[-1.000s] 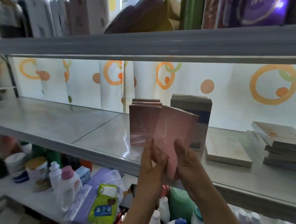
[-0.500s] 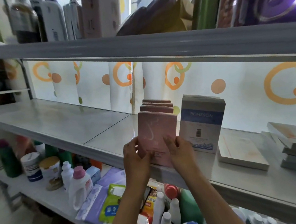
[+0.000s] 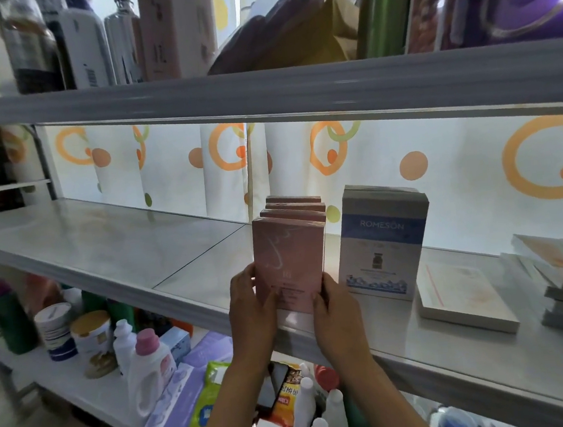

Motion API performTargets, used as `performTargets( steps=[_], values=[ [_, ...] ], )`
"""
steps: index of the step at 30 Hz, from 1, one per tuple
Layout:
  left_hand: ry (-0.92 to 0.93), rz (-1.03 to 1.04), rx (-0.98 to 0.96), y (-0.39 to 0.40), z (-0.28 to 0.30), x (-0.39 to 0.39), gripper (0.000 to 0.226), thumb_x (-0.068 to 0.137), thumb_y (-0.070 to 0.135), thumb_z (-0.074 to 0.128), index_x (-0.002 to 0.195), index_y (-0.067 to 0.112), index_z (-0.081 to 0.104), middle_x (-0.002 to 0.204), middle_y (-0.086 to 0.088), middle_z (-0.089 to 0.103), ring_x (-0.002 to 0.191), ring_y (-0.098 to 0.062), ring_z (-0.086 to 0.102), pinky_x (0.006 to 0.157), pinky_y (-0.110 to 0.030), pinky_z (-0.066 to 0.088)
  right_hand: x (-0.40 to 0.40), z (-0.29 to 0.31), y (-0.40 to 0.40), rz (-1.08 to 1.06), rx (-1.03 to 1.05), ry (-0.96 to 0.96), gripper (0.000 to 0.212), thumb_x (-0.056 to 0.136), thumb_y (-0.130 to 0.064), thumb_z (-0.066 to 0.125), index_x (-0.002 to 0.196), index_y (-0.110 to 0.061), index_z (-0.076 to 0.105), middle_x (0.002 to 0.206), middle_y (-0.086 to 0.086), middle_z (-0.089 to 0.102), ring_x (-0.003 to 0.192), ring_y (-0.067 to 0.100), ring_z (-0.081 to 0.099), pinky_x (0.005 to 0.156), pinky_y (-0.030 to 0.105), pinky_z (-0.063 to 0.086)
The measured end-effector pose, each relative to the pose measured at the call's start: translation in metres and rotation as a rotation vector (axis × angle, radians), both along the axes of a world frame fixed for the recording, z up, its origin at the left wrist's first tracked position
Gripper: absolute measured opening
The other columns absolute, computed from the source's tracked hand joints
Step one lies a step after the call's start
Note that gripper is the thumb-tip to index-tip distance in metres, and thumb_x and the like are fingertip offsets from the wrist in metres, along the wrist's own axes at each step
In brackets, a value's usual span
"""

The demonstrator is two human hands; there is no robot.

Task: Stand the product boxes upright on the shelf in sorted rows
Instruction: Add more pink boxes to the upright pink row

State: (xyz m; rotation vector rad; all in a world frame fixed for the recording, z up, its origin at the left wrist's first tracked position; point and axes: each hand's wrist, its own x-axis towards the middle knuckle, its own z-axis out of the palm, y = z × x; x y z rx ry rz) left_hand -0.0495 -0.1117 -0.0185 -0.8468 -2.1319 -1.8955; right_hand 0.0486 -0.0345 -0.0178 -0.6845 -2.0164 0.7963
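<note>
Smooth grey shelf (image 3: 122, 249) before a white curtain (image 3: 458, 175) with orange rings; upright at its front edge, glossy pink box (image 3: 290, 264) (more pink boxes (image 3: 293, 207) behind), gripped at the sides by left hand (image 3: 249, 306) and right hand (image 3: 337, 307); beside it, grey-blue box (image 3: 384, 241).

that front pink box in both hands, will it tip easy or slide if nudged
The front pink box stands tall on a narrow base near the shelf edge, so a nudge up high would probably tip it. Its glossy wrap on the smooth shelf suggests it slides easily. The left hand and right hand hold its lower sides, likely steadying it.
</note>
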Motion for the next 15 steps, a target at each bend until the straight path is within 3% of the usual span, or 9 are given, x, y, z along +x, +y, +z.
performTargets(
  steps=[5,10,15],
  values=[
    [-0.013,0.023,0.005,0.002,-0.002,0.0,0.045,0.091,0.025,0.065,0.133,0.024,0.048,0.133,0.0,0.051,0.116,-0.019,0.056,0.097,-0.039,0.051,-0.001,-0.003,-0.001,-0.023,-0.006,0.014,0.024,0.106,-0.026,0.038,0.104,-0.03,0.061,0.09,-0.015,0.063,0.08,0.002,0.061,0.064,0.003,0.043],
    [-0.058,-0.038,0.026,-0.003,-0.002,-0.003,0.051,0.088,0.021,0.069,0.134,0.023,0.048,0.134,0.002,0.052,0.117,-0.015,0.055,0.097,-0.031,0.049,0.01,0.006,-0.004,-0.02,-0.062,0.052,0.021,0.103,-0.018,0.047,0.111,-0.037,0.044,0.098,-0.02,0.045,0.089,-0.001,0.05,0.063,-0.002,0.032],
    [-0.025,-0.05,0.032,-0.005,-0.002,-0.005,0.051,0.088,0.027,0.069,0.134,0.028,0.048,0.127,0.013,0.049,0.114,-0.006,0.05,0.094,-0.025,0.045,0.01,0.004,-0.004,-0.035,-0.084,0.069,0.024,0.102,-0.021,0.052,0.125,-0.027,0.055,0.099,-0.022,0.044,0.077,-0.014,0.047,0.061,-0.003,0.034]
  ],
)
